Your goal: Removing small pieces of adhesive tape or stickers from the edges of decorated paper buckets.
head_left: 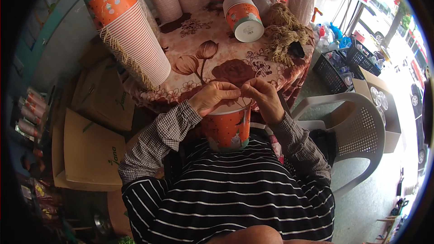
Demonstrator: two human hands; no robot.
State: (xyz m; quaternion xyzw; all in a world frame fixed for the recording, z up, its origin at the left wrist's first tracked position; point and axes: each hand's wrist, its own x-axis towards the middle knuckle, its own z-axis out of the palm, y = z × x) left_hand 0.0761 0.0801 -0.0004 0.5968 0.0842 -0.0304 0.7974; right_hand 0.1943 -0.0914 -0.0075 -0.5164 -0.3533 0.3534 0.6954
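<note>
An orange paper bucket (226,129) with a green base band stands upright against my lap, its open mouth towards me. Over its rim, my left hand (216,98) and my right hand (263,98) meet, thumbs and forefingers pinched nearly tip to tip. A thin cord (242,102) shows in part between them; the fingers hide most of it. To the left leans a tall stack of nested buckets (135,40) with tan cords along its side. A bundle of tan cords (282,29) lies on the table's right side, beside a short tipped stack of buckets (244,20).
A flowered cloth covers the round table (181,65). Bagged bucket stacks (165,2) line its far edge. Cardboard boxes (90,147) sit on the left. At right are a plastic chair (361,126), black crates (332,72) and an open carton (384,104).
</note>
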